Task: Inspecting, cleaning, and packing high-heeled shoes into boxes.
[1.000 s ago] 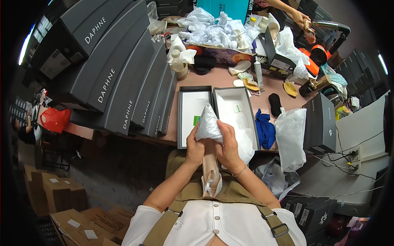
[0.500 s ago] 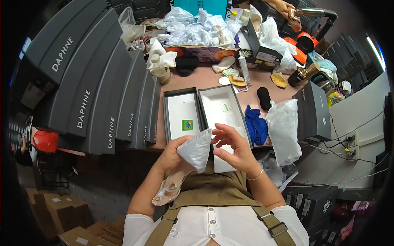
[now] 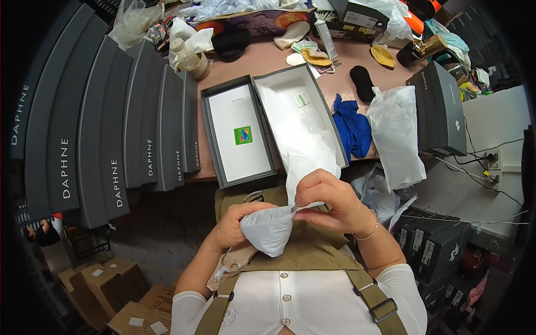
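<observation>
A beige sandal (image 3: 231, 262) is in my left hand (image 3: 230, 226), held in front of my apron. White paper wrapping (image 3: 268, 231) covers one end of it, while its toe end points down toward my left forearm. My left fingers are closed around the wrapped part and are partly hidden by it. With thumb and fingertips, my right hand (image 3: 335, 204) pinches the upper edge of that wrapping. Just beyond my hands lie a shoebox lid (image 3: 237, 117) with a white sheet and green square inside, and a shoebox bottom (image 3: 290, 106) lined with white paper that hangs over its near edge.
Stacked grey shoeboxes (image 3: 111, 134) rise on the left. To the right of the open box are a blue cloth (image 3: 352, 128), a white pouch (image 3: 395, 137), a black pad (image 3: 362, 84) and a grey shoebox (image 3: 441, 111). Cardboard cartons (image 3: 114, 285) stand on the floor at lower left.
My right hand has closed from spread fingers into a pinch on the wrapping's edge. The sandal has tilted so its wrapped end faces me more. My view has tipped downward.
</observation>
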`<state>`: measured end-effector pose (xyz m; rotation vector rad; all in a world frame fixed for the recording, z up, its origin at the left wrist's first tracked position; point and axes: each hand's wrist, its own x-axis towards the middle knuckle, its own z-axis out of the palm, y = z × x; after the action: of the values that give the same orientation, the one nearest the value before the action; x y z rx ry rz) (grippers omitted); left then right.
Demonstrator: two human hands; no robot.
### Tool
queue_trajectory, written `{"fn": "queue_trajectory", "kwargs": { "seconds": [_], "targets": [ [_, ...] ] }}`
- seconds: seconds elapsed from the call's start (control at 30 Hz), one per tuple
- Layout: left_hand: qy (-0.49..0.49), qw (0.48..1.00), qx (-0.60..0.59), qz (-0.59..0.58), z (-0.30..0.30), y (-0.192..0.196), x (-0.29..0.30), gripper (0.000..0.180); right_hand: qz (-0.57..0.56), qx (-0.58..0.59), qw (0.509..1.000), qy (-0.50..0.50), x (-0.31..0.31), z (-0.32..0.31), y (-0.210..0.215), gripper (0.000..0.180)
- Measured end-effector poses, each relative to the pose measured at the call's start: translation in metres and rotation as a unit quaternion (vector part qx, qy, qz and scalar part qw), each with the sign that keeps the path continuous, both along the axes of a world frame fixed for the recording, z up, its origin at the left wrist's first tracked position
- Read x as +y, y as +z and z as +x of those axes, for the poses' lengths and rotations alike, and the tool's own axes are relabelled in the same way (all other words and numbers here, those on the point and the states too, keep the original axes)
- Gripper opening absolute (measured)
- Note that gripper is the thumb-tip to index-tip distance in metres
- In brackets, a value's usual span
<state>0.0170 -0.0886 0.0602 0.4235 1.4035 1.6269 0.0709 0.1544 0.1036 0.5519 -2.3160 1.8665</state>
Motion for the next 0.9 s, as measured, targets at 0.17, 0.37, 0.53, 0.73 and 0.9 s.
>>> {"fn": "queue_trajectory", "kwargs": {
  "seconds": [0.17, 0.37, 0.53, 0.73, 0.9],
  "targets": [
    [-0.029, 1.0, 0.004, 0.005, -0.002, -0.006, -0.002, 0.037, 0.053, 0.004, 0.998, 0.013, 0.005, -0.002, 0.011, 0.027],
    [-0.03, 0.999, 0.032, 0.0, -0.001, -0.001, 0.003, 0.04, 0.058, -0.024, 0.997, 0.043, 0.011, -0.004, 0.016, 0.016],
    [0.043, 0.998, 0.045, 0.001, 0.002, -0.012, -0.005, 0.043, -0.033, -0.041, 0.998, -0.02, 0.02, 0.0, 0.008, 0.015],
    [0.223, 0.974, 0.05, 0.003, -0.064, -0.031, -0.012, 0.051, -0.015, -0.141, 0.988, -0.063, -0.02, -0.025, -0.008, 0.079],
    [0.27, 0.956, 0.117, 0.017, -0.062, -0.018, 0.011, 0.054, -0.009, -0.144, 0.983, -0.11, -0.063, -0.061, -0.035, 0.07]
  ]
}}
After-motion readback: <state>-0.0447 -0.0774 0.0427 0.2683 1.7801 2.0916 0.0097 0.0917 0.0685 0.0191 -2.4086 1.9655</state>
